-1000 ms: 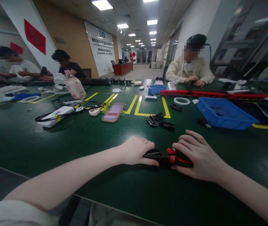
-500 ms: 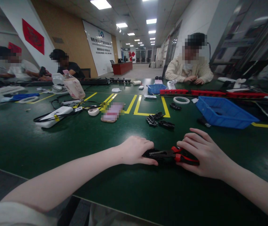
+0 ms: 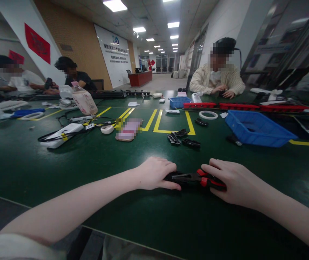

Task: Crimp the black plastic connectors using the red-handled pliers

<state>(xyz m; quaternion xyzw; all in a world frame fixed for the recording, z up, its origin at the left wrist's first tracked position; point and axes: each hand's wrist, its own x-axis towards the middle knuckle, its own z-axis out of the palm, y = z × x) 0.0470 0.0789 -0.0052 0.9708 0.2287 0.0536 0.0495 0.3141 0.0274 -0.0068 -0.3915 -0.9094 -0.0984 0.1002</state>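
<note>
My right hand (image 3: pixel 231 180) is closed round the red-and-black handles of a pair of pliers (image 3: pixel 204 177). The dark jaws point left, towards my left hand (image 3: pixel 155 174). Between the thumb and fingers of that hand is a black part (image 3: pixel 169 176), mostly covered by the hand and overlapped by the jaws. Whether the jaws bite on the part I cannot tell. Just beyond my hands lie several loose black pieces (image 3: pixel 191 143) on the green table (image 3: pixel 111 224).
A blue bin (image 3: pixel 260 131) stands to the right, with a white ring (image 3: pixel 207 115) beside it. Left of centre are a phone (image 3: pixel 128 131), a roll of tape (image 3: pixel 107 129), a white power bank (image 3: pixel 64 135) with cables, and a bottle (image 3: pixel 85 99). Across the table sits a person (image 3: pixel 216 79).
The fingers of my right hand have curled in closer round the plier handles, and the handles sit nearer together. My left hand has stayed almost where it was.
</note>
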